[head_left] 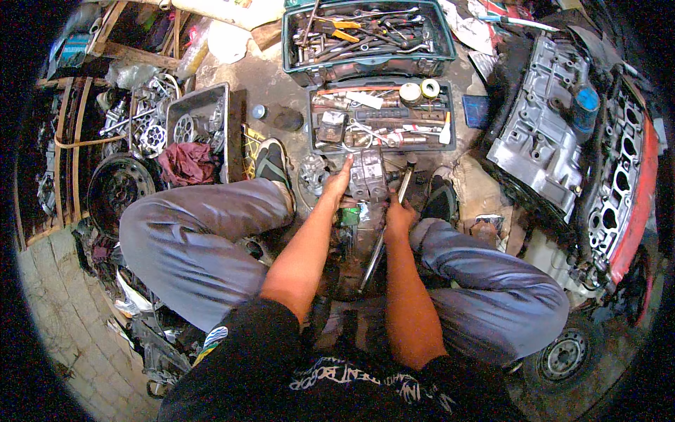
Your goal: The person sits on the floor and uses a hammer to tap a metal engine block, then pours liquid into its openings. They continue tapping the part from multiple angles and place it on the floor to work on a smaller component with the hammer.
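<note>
Between my legs sits a blocky grey metal machine part (366,174) with a ribbed body. My left hand (337,186) is closed against its left side, fingers partly hidden. My right hand (400,215) is wrapped round a long chrome bar-shaped wrench (375,261), which slants from beside the metal part down toward me. Whether the wrench's upper end touches the part, I cannot tell. A round silver metal piece (313,174) lies just left of my left hand. Something green (349,215) shows below the part.
Ahead lie a tool tray (452,141) and, behind it, a toolbox (287,53) full of wrenches and pliers. A parts bin (225,133) and a black wheel rim (98,204) stand left. Large engine castings (541,119) lean at right, with another wheel (562,355) lower down.
</note>
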A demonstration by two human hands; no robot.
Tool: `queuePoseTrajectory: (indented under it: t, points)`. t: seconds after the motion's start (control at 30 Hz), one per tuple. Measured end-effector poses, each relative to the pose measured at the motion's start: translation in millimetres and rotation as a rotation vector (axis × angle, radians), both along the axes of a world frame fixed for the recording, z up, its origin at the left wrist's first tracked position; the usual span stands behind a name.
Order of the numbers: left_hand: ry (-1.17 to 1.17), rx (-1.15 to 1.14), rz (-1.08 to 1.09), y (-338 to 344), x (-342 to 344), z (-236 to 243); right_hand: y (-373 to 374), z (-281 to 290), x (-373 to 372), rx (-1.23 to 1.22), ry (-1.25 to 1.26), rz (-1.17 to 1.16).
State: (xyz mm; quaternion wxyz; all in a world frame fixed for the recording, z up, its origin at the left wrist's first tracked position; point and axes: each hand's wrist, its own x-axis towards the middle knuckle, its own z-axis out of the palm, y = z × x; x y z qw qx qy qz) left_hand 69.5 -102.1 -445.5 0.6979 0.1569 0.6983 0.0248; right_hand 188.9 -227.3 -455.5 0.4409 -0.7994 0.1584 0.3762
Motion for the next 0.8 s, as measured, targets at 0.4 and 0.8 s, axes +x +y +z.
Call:
queuePoseTrajectory:
  t: [0.4,0.8]
  points:
    - [0.439,1.313,-0.849,8.5,55.4,62.2,-8.1,13.8,25.4,-0.047,-0.056,-0.225]
    - [0.377,0.777,-1.714,-20.9,149.4,24.1,-7.3,27.4,40.5,0.158,0.036,-0.487]
